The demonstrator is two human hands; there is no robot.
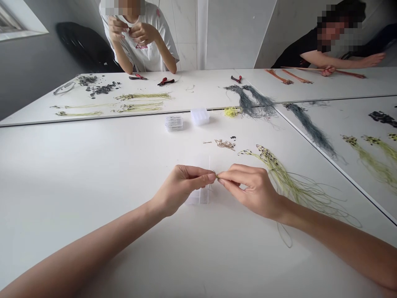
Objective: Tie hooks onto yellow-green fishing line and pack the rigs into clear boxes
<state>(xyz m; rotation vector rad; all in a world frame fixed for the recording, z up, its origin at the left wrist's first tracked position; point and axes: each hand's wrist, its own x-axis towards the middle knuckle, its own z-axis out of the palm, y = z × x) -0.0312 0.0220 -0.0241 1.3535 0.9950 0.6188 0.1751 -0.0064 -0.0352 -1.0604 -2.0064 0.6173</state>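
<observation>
My left hand (182, 186) and my right hand (248, 188) meet fingertip to fingertip above the white table (77, 178). Both are closed in a pinch on one tiny piece, too small to name, at the point where they touch. A thin yellow-green line (283, 234) trails from under my right wrist. A clear plastic compartment box (200, 194) lies just under my left fingers. To the right of my right hand lies a bundle of yellow-green lines with dark beads (279, 169). A small pile of brown hooks (225, 144) rests beyond my hands.
Two clear boxes (174, 123) (200, 116) stand at the table's far edge. Grey line bundles (251, 101) and a yellow tangle (231, 111) lie farther back. Red pliers (166, 81) lie near a person in a white shirt (139, 33). Another person (328, 49) leans at the right.
</observation>
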